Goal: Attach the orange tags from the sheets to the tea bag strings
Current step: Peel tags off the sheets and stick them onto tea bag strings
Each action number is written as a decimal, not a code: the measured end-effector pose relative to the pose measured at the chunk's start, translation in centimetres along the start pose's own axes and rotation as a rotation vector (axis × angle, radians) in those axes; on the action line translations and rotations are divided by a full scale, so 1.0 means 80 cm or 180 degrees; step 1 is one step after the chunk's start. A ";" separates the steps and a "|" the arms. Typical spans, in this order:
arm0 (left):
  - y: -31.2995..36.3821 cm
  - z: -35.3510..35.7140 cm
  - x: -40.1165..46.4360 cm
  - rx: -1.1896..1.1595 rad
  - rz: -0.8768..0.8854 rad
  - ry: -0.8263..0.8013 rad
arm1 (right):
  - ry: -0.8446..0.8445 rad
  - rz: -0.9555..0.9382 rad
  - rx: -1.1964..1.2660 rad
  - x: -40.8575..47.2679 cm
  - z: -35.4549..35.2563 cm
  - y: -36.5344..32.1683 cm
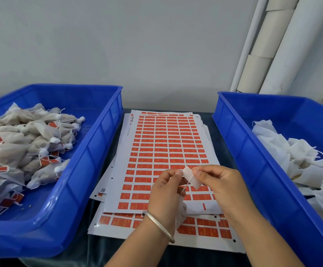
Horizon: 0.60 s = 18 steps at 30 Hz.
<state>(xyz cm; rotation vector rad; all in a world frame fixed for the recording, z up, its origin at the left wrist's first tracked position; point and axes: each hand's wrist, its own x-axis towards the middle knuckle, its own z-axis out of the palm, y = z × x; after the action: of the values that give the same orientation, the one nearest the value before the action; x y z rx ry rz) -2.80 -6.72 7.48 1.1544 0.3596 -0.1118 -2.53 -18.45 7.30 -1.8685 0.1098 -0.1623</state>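
Note:
A stack of white sheets point(162, 143) printed with rows of orange tags lies between two blue bins. Above its near part, both hands pinch one small white tag point(190, 177), seen from its white back side. My left hand point(166, 191) grips the tag's left corner and also holds a white tea bag point(182, 211) that hangs under the palm. A thin string point(185, 186) runs from the tag down toward that bag. My right hand point(216, 182) pinches the tag's right side with thumb and forefinger.
The blue bin point(91, 157) on the left holds a pile of filled tea bags with orange tags. The blue bin point(239, 151) on the right holds white bags without tags. White tubes point(272, 45) lean against the wall at the back right.

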 end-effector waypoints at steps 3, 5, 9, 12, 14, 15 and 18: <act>-0.001 -0.003 0.000 0.0149 0.0135 -0.0101 | 0.0038 0.0061 0.0023 -0.001 0.000 -0.001; -0.002 -0.006 0.001 0.0224 0.0218 -0.0193 | 0.0064 0.0120 0.0021 -0.001 -0.001 -0.001; -0.006 -0.015 0.005 0.0558 0.0433 -0.0467 | 0.0029 0.0325 0.0111 0.001 -0.003 0.001; -0.009 -0.021 0.006 0.0852 0.0617 -0.0638 | -0.0021 0.0468 0.0189 0.004 -0.005 0.005; -0.009 -0.023 0.005 0.0980 0.0698 -0.0760 | -0.0035 0.0553 0.0265 0.005 -0.006 0.007; -0.010 -0.024 0.005 0.1032 0.0728 -0.0818 | -0.0041 0.0593 0.0308 0.005 -0.006 0.008; -0.010 -0.026 0.004 0.1139 0.0827 -0.0945 | -0.0080 0.0712 0.0452 0.005 -0.007 0.009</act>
<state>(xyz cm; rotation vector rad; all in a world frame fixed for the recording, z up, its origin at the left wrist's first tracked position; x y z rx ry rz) -3.14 -5.13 5.93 1.5041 -0.0803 -0.1207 -2.20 -19.26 6.80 -1.7027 0.2816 0.0077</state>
